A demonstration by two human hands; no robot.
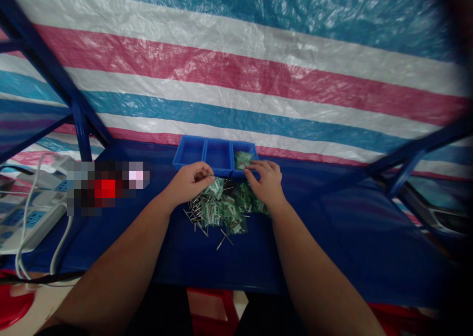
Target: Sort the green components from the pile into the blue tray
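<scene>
My left hand [195,181] pinches the edge of a small clear-green plastic bag [215,188] above a pile. My right hand [264,178] is at the front right corner of a blue three-part tray [218,170], its fingers bent; whether it holds anything is hard to tell. The tray's right compartment holds green bags [243,159]; its left and middle compartments show bare blue bottoms. Below the hands lies a pile of green bags [231,210] with thin metal pins in them. Loose metal pins [195,213] are scattered at its left and front.
White power strips [40,227] and cables lie at the left of the blue table [221,267], beside a blurred-out patch. Blue metal frame bars [79,129] stand at left and right. A striped plastic sheet [229,75] hangs behind. A red stool [212,309] is below.
</scene>
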